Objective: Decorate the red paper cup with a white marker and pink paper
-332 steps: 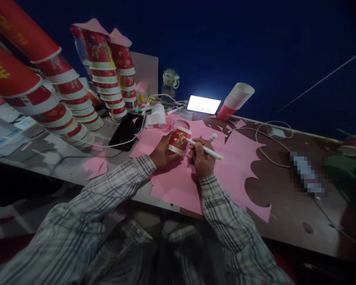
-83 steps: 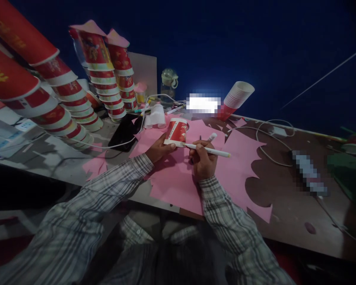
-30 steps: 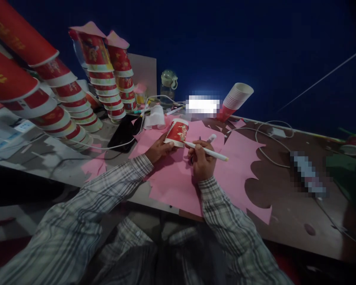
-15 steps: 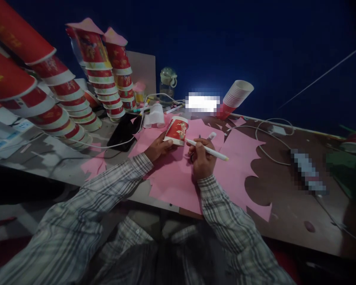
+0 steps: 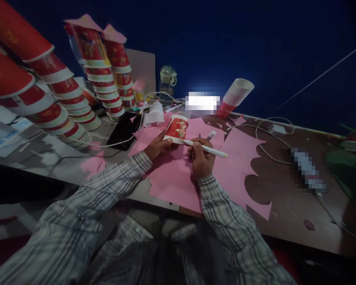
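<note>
A red patterned paper cup [image 5: 177, 128] stands mouth-down on a pink paper sheet [image 5: 178, 180] with jagged cut edges. My left hand [image 5: 157, 145] is closed on the cup's lower rim and holds it in place. My right hand [image 5: 201, 158] grips a white pen [image 5: 206, 148], whose tip touches the paper at the cup's base. A white pen cap [image 5: 211, 135] lies on the paper just beyond my right hand.
Tall stacks of red paper cups [image 5: 102, 69] lean at the left and back. A black phone [image 5: 123, 130] with a white cable, a glass bottle [image 5: 167, 82], a tilted stack of cups [image 5: 235, 97] and a looped cable [image 5: 268, 136] lie around the brown table [image 5: 287, 209].
The cup has gone from lying tilted in my left hand to standing mouth-down on the pink paper. The pen tip has stayed at the cup's rim with small shifts.
</note>
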A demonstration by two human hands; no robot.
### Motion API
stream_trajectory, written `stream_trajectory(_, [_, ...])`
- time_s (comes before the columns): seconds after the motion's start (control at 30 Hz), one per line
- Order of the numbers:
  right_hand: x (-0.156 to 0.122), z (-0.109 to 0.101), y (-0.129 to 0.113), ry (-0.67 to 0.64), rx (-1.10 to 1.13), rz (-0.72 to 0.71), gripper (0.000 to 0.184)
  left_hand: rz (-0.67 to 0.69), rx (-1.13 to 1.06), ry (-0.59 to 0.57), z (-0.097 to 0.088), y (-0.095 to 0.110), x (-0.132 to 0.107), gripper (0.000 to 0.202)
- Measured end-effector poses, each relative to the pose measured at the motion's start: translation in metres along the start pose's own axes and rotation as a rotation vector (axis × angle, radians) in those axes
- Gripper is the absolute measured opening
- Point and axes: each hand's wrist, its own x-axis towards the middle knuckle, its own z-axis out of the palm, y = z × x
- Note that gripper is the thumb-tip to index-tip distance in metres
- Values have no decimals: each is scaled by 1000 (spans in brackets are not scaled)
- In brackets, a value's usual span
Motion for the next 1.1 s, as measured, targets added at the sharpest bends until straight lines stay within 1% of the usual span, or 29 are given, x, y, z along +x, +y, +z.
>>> stream_trajectory(0.07, [1, 0, 2, 51, 38, 14, 25, 2, -9, -7, 1, 1, 0, 69])
stream_trajectory(0.13, [1, -1, 5, 66, 64, 19, 26, -6, -25, -2, 1, 1, 0, 66])
stream_trajectory(0.3, [-1, -3, 6, -11, 61, 21, 25, -12, -58, 18, 3, 2, -1, 50])
stream_trajectory(0.43, [-2, 0, 0, -41, -9, -14, 25, -33, -116, 63, 7, 3, -4, 41])
stream_trajectory(0.53, [-4, 3, -4, -38, -78, -44, 25, -54, -147, 87, 8, 3, -5, 40])
stream_trajectory(0.63, [-4, 5, -3, -10, -108, -57, 24, -61, -115, 97, 6, 1, -3, 43])
stream_trajectory(0.77, [0, 2, 5, 49, -26, -42, 24, -52, -69, 90, 2, -1, -1, 47])
stream_trajectory(0.87, [-1, 0, 6, 18, 38, -18, 23, -27, -91, 88, 2, -1, -1, 44])
stream_trajectory(1.1, [-7, 4, -4, -36, -82, -23, 24, -27, -109, 84, 4, 0, -2, 38])
